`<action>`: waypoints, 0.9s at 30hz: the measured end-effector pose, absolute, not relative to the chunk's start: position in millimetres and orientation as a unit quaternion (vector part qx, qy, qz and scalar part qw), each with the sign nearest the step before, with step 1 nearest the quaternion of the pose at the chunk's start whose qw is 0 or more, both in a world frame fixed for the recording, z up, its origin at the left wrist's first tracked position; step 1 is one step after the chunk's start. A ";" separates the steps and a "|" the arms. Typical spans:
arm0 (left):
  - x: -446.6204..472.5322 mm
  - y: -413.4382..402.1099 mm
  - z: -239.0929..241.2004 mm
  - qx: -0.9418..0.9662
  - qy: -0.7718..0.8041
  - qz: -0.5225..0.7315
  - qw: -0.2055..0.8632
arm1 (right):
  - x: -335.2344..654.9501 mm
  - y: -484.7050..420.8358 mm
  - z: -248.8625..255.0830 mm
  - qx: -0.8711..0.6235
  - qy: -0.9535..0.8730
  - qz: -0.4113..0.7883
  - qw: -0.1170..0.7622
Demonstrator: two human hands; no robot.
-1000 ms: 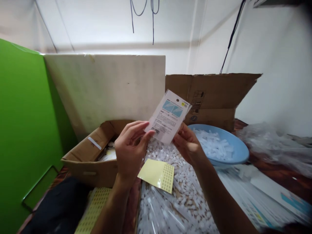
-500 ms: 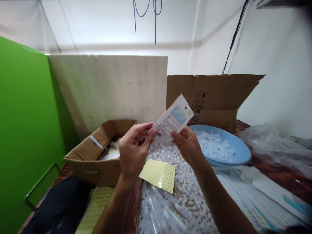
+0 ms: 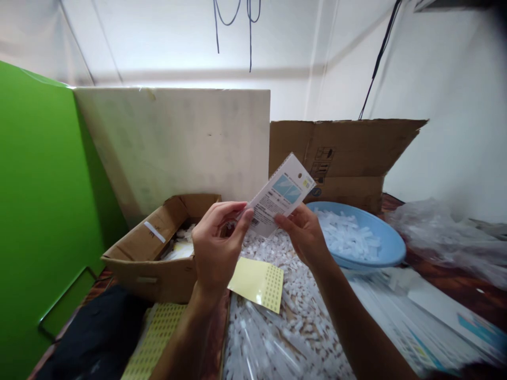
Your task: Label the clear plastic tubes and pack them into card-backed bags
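Note:
Between my two hands is a small printed packet (image 3: pixel 273 198) with a blue picture, small text and a hang hole at its upper end. It is tilted, its upper end pointing up and to the right. My left hand (image 3: pixel 219 237) pinches the lower left corner between thumb and fingers. My right hand (image 3: pixel 303 232) grips the right edge, thumb on the front and fingers behind. Below them, a yellow sticker sheet (image 3: pixel 253 279) with rows of small dots rests on a heap of small white translucent pieces (image 3: pixel 304 306).
A cardboard box (image 3: pixel 146 279) with white and yellow scraps stands left. At right is a blue basin (image 3: pixel 390 258) of white strips, beside crumpled clear plastic (image 3: pixel 447 237). Flat printed packs (image 3: pixel 396 316) lie front right. More yellow sheets (image 3: pixel 158 338) lie by a dark cloth (image 3: pixel 99 332).
The packet has turned slightly, so its printed face shows a little more squarely. Both hands keep their hold; the whole view has shifted a little.

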State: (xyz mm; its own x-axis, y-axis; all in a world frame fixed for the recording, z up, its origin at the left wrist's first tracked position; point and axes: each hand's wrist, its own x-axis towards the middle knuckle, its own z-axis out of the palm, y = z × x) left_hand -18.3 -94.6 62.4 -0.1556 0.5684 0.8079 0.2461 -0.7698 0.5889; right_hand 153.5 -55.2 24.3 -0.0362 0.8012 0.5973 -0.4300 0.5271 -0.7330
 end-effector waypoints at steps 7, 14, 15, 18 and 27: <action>-19.8 -94.5 65.0 0.625 0.319 0.686 0.191 | 154.4 -55.8 23.5 -0.165 -0.572 0.445 0.669; -22.7 -93.3 67.0 0.613 0.336 0.682 0.212 | 155.2 -56.8 24.1 -0.174 -0.575 0.443 0.665; -22.9 -93.3 66.7 0.618 0.338 0.681 0.200 | 155.2 -56.9 24.1 -0.173 -0.577 0.442 0.665; -23.3 -93.0 65.4 0.637 0.340 0.676 0.148 | 155.4 -56.8 24.0 -0.173 -0.580 0.438 0.665; -28.1 -87.2 65.7 0.669 0.364 0.630 0.151 | 156.2 -55.1 24.2 -0.177 -0.578 0.435 0.667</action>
